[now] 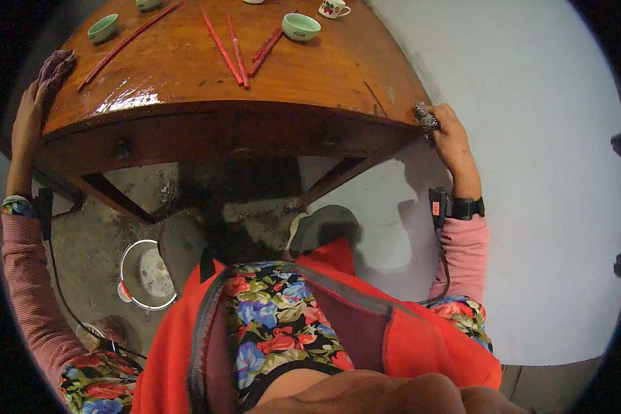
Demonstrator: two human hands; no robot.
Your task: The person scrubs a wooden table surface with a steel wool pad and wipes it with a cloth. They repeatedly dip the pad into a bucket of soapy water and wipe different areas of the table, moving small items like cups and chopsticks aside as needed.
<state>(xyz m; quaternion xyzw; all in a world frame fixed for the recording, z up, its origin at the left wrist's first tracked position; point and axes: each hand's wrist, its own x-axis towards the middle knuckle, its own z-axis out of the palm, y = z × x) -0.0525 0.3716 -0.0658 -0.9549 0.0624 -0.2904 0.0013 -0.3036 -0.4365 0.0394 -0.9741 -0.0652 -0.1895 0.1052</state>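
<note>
A wooden table (186, 77) with a wet, shiny patch stands before me. At its left edge, my left hand (31, 103) holds a crumpled dark purple cloth (56, 67). My right hand (449, 129) grips a silvery metal scouring pad (425, 119) at the front right corner. A thin dark stick (375, 98) lies on the tabletop near that hand. Red chopsticks lie spread out: a long pair (129, 46) at the left, two more (233, 49) at the centre, and some (266, 52) beside a green bowl (301, 27).
Another green bowl (102, 28) and a patterned mug (334, 8) stand farther back, with more crockery at the picture's top. A pale wall (528, 155) borders the table's right side. A round metal basin (147, 274) sits on the floor, left of my legs.
</note>
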